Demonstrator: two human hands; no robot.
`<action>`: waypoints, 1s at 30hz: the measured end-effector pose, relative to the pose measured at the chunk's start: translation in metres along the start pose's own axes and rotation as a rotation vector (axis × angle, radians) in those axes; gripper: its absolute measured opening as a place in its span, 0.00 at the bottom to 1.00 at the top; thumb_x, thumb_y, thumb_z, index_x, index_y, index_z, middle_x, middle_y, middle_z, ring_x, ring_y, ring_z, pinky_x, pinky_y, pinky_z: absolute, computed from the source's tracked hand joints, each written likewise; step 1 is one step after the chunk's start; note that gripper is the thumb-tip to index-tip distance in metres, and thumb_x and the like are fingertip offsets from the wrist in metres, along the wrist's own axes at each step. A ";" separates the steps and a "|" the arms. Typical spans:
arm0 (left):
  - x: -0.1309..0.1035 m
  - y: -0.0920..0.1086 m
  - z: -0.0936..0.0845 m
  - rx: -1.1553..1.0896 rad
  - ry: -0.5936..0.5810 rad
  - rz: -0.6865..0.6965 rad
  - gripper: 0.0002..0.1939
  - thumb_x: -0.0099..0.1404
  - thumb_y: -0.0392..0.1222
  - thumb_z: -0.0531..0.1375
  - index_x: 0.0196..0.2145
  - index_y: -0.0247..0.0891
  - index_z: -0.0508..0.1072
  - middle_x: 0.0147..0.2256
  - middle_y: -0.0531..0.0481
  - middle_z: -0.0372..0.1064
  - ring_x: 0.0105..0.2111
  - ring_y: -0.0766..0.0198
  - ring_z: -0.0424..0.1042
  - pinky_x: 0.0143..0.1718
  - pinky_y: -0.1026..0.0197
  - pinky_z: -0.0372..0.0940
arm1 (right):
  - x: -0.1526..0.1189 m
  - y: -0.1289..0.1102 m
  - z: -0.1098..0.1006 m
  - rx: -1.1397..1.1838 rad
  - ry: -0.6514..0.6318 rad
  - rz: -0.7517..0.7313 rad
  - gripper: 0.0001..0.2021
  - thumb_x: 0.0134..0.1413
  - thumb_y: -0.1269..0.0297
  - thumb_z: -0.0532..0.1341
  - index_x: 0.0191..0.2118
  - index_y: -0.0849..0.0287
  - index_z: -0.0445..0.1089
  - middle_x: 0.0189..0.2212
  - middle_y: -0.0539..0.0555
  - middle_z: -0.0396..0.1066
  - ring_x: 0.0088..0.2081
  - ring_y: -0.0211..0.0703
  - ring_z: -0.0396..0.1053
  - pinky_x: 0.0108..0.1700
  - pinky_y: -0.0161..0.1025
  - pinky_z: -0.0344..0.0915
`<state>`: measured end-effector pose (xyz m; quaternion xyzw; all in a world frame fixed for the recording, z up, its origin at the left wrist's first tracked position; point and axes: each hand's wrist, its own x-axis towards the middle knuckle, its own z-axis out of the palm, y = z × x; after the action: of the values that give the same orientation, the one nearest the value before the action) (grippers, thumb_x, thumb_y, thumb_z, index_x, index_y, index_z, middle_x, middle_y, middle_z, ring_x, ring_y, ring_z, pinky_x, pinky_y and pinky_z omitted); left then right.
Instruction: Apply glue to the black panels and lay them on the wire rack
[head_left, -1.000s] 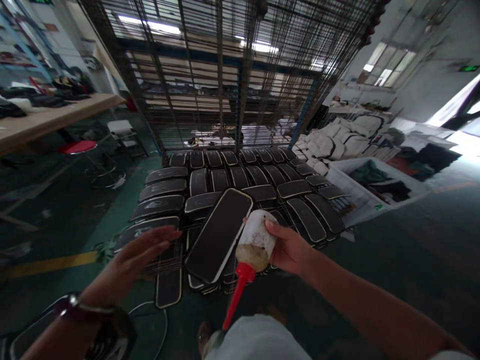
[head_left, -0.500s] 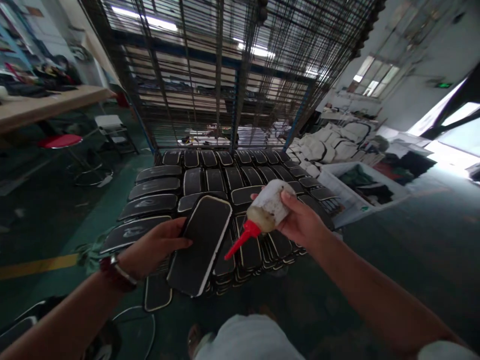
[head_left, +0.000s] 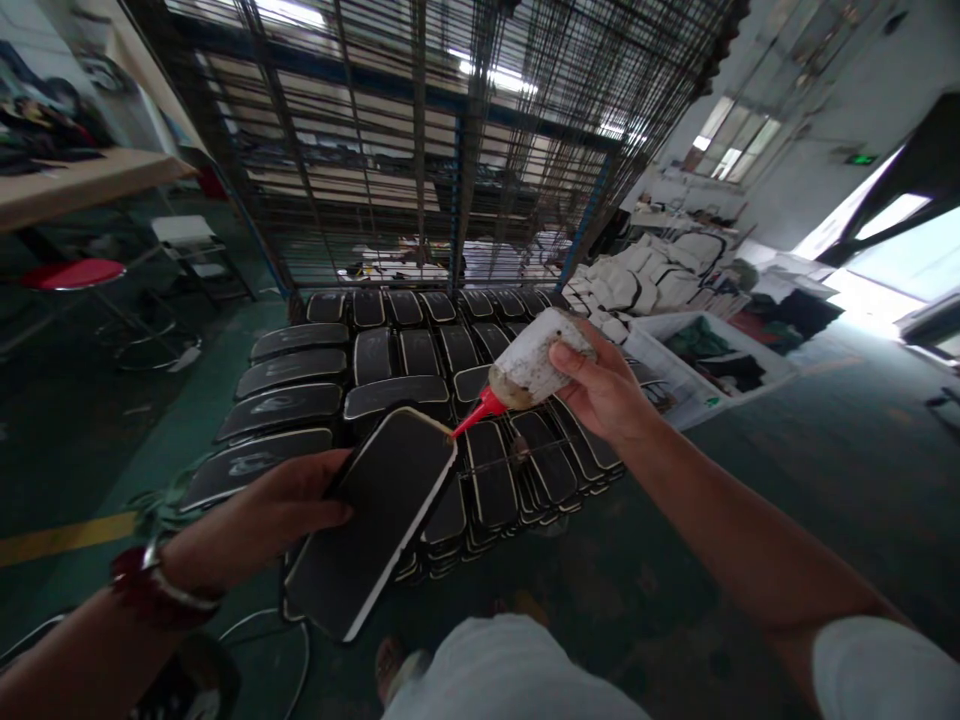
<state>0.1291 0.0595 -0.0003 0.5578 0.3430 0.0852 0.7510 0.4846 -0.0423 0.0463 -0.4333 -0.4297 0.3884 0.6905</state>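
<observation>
My left hand (head_left: 274,515) grips a black rounded rectangular panel (head_left: 379,520) by its left edge, thumb on top. A pale rim runs along the panel's top and right edges. My right hand (head_left: 600,385) is wrapped round a stained white squeeze bottle (head_left: 536,360) with a red nozzle (head_left: 480,410). The bottle is tilted down to the left, and its nozzle tip meets the panel's upper right corner. Beneath and behind lie stacks of similar black panels (head_left: 491,475) with pale rims, set in rows.
A tall wire rack (head_left: 420,130) stands behind the stacks. To the right is a white bin (head_left: 675,385) with dark cloth in it, near a pile of white pieces (head_left: 645,275). A red stool (head_left: 73,274) and a table (head_left: 90,185) are at the left.
The bottle has moved up and to the left, bringing its nozzle tip to the panel's corner. The panel has tilted further and shifted down to the left with my left hand.
</observation>
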 end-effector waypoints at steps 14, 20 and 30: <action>0.002 0.008 0.013 -0.099 0.053 -0.032 0.13 0.51 0.42 0.80 0.36 0.40 0.90 0.36 0.43 0.89 0.32 0.48 0.85 0.37 0.53 0.81 | -0.005 0.017 -0.001 0.067 0.127 0.019 0.28 0.48 0.47 0.82 0.49 0.50 0.73 0.42 0.52 0.72 0.47 0.55 0.75 0.44 0.50 0.80; 0.003 0.005 0.013 -0.180 0.095 -0.081 0.18 0.48 0.40 0.82 0.38 0.39 0.88 0.37 0.43 0.89 0.34 0.46 0.87 0.38 0.51 0.82 | -0.020 0.028 0.001 0.094 0.131 0.042 0.26 0.50 0.46 0.82 0.48 0.51 0.75 0.37 0.51 0.73 0.38 0.48 0.73 0.39 0.44 0.79; 0.003 0.005 0.022 -0.225 0.165 -0.106 0.27 0.46 0.39 0.82 0.46 0.38 0.87 0.39 0.41 0.90 0.35 0.44 0.88 0.36 0.52 0.83 | -0.024 0.028 -0.002 0.143 0.206 0.029 0.23 0.50 0.48 0.82 0.46 0.49 0.76 0.38 0.50 0.74 0.39 0.48 0.74 0.44 0.48 0.81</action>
<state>0.1458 0.0458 0.0063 0.4420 0.4209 0.1288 0.7816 0.4734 -0.0555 0.0134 -0.4267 -0.3213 0.3816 0.7544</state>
